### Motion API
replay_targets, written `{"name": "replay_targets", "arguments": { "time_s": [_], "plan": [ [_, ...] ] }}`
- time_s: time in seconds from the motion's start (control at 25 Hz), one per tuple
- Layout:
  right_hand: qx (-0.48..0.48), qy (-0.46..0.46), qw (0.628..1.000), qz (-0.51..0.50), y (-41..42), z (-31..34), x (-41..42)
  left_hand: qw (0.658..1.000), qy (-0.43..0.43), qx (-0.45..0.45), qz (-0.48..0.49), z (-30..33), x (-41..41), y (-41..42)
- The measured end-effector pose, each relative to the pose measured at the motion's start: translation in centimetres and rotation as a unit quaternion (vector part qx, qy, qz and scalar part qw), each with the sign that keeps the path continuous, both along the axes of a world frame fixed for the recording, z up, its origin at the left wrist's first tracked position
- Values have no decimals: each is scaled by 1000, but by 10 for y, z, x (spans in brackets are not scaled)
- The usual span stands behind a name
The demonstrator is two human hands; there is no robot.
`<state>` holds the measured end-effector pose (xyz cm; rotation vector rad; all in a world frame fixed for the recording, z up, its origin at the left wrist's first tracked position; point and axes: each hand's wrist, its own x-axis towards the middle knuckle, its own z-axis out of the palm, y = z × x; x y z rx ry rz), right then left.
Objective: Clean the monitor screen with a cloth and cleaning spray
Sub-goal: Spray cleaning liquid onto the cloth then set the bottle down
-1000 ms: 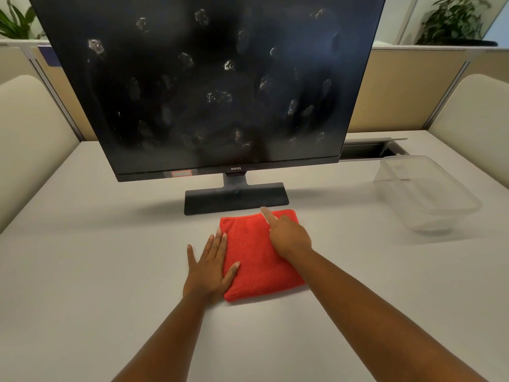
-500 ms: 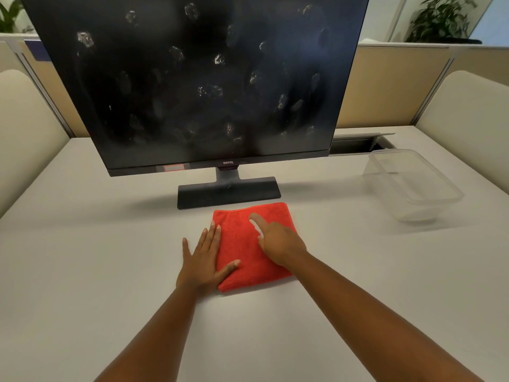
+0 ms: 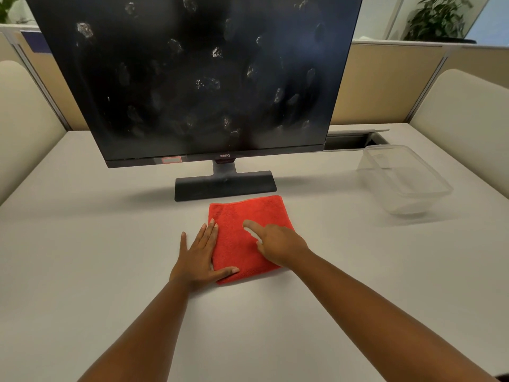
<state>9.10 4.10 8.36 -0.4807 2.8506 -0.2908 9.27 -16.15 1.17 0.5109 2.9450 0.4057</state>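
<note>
fingers: left hand [image 3: 199, 257] flat, splayed; right hand [image 3: 278, 244] loose, forefinger out, gripping nothing | 1 red cloth [image 3: 242, 238] beneath both | 1 smudged monitor [image 3: 192, 78] beyond fingertips | 1 clear tub [image 3: 407, 188] far right

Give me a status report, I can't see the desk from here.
Left hand flat, on the red cloth's left edge; right hand atop it, forefinger out. Cloth folded, flat before the monitor. Screen smudged. No spray bottle visible.
</note>
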Motion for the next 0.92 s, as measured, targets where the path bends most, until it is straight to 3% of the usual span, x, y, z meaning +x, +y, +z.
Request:
{"name": "replay_targets", "arguments": {
  "time_s": [0.48,0.92],
  "plan": [
    [11,-24,998,-51,56,6,14,1000,7,16,3,-1,3,0],
    [13,30,987,-160,50,-3,-13,1000,9,17,4,-2,3,0]
  ]
}}
